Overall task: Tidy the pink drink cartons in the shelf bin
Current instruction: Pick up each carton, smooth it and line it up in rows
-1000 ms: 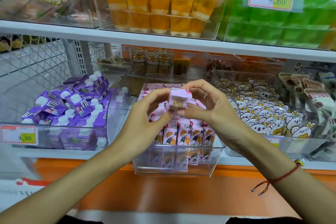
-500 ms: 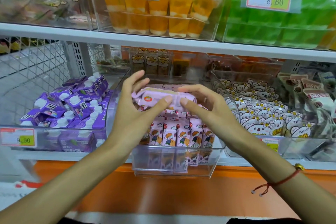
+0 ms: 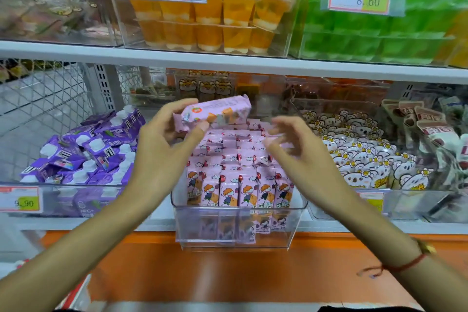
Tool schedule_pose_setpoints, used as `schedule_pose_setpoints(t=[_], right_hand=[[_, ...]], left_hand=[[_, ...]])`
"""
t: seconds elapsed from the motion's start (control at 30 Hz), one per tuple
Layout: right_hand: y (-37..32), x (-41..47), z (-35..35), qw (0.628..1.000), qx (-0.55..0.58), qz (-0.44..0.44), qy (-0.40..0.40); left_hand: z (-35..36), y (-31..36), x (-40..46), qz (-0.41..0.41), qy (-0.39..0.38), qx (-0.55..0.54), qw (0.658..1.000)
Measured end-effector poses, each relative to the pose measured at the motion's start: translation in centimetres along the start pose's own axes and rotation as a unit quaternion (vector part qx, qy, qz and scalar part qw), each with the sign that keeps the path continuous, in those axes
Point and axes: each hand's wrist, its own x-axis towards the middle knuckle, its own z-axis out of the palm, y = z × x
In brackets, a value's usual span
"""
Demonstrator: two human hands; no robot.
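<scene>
A: What could go wrong, reading left to right?

B: At centre-left the left hand point(image 3: 162, 149) pinches one pink carton point(image 3: 215, 113) by its end, lying sideways above the clear shelf bin point(image 3: 238, 225). Held at one end only, it could tip and drop onto the upright rows of pink cartons point(image 3: 238, 185) at frame centre, knocking the front ones over.

A: And the right hand point(image 3: 298, 159)?

B: Right of centre, blurred, fingers loosely spread, holding nothing, just over the rows. A careless sweep might shove them askew.

A: Materials?

B: Cartons look like glossy printed board, box-shaped with crisp edges, probably slippery. The bin is smooth, hard, transparent plastic. The purple pouches point(image 3: 86, 149) at left look soft and crinkly.
</scene>
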Motion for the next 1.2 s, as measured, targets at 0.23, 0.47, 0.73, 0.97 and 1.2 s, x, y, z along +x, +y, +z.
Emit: schedule_pose_setpoints(t=[0.23,0.47,0.73,0.97,1.2], right_hand=[[1.4,-3.1,-0.7,0.896,-0.372,-0.162,-0.181],[1.5,-3.0,-0.4,0.895,-0.376,-0.148,-0.188],[1.5,-2.9,-0.6,0.896,-0.364,-0.146,-0.210],[1.2,-2.8,-0.7,0.893,-0.366,-0.138,-0.224],[0.9,-2.8,-0.8,0.892,-0.366,-0.139,-0.227]], left_hand=[[2.5,-2.4,4.3,0.011,-0.080,0.100,0.992],[7.6,-4.6,7.8,0.075,-0.113,0.232,0.963],[8.2,-5.3,9.3,0.146,-0.200,0.394,0.885],[8.6,-4.8,13.2,0.086,-0.332,0.433,0.834],[11.0,-8.2,12.8,0.054,-0.269,0.396,0.876]])
